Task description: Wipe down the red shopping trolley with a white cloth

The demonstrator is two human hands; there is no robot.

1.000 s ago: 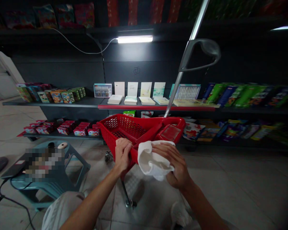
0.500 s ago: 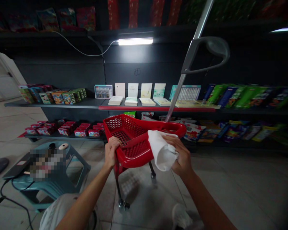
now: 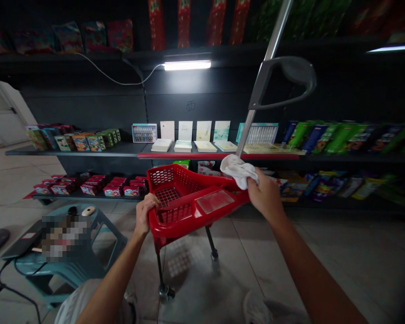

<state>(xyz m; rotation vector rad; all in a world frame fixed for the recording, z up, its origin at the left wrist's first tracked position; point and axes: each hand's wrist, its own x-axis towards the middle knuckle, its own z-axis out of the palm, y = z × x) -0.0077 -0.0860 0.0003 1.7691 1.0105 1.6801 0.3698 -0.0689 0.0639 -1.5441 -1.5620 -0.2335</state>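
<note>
A red plastic shopping cart (image 3: 177, 227) with a lattice basket stands in front of me on dark legs with casters. My left hand (image 3: 146, 212) is closed over its left rim, near the front corner. In my right hand (image 3: 263, 194) is a bunched white cloth (image 3: 239, 170), held at the cart's right end, against or just above the rim there. The cloth hides part of that end and the foot of the metal pole (image 3: 256, 92). A grey loop handle (image 3: 285, 83) is fixed to this slanting pole.
Behind the cart runs a dark shelf with a red edge strip (image 3: 189, 156), carrying books (image 3: 204, 146), small boxes (image 3: 96, 141) and snack bags (image 3: 340, 137). At left a blue-green stool (image 3: 62, 267) holds a laptop and cables. A lamp (image 3: 187, 65) shines above.
My right hand has moved the cloth up and away from me, from the cart's near rim to its far right end, uncovering a flat panel. My left hand keeps its grip on the rim.
</note>
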